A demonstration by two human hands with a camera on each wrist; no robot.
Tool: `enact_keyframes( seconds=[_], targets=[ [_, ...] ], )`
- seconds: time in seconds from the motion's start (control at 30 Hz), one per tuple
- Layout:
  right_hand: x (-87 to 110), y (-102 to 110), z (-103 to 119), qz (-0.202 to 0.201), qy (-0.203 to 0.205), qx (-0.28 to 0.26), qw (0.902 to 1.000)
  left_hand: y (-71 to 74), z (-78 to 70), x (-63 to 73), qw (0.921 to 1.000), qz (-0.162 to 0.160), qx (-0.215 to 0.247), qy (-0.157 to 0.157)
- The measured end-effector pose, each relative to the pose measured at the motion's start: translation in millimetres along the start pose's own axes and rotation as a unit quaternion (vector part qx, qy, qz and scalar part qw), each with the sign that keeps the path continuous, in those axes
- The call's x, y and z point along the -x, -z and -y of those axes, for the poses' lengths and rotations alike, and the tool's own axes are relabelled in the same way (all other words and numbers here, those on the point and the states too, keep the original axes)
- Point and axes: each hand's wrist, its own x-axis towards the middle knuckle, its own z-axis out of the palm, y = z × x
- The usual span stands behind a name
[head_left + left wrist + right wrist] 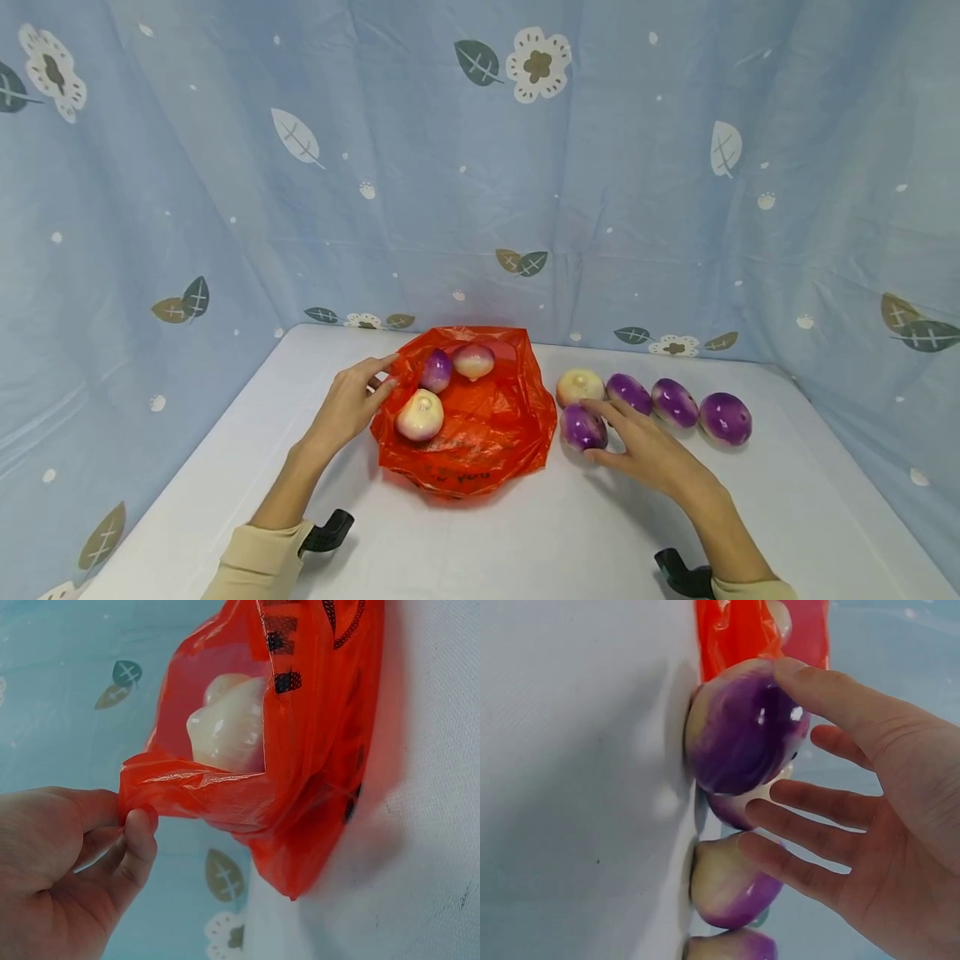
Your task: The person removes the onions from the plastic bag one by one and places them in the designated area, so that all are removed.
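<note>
My left hand (352,404) pinches the rim of a red plastic bag (487,433) between thumb and fingers at its left side. The bag's mouth gapes, and three purple-and-white turnips lie inside; one pale turnip (420,415) is nearest that hand. In the left wrist view the pinched rim of the bag (195,791) is pulled out taut. My right hand (645,446) is at a purple turnip (583,427) just right of the bag. Its thumb and fingers are spread about this turnip, the thumb tip overlapping it in the right wrist view, the other fingers loosely extended.
Behind that turnip sits a pale turnip (580,387). Three more purple ones run in a row to the right, ending with a turnip (725,418). All stand on a white table (525,542). A blue leaf-patterned curtain (420,167) hangs along the table's back and sides.
</note>
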Motion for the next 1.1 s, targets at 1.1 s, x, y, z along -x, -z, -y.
enact_keyframes(
  seconds=[1.1],
  targets=[
    [-20.4,10.5,36.5,-0.056,0.08,0.012,0.9951,2.7,-2.6,0.5,1.0,0.003,0.007,0.001]
  ],
)
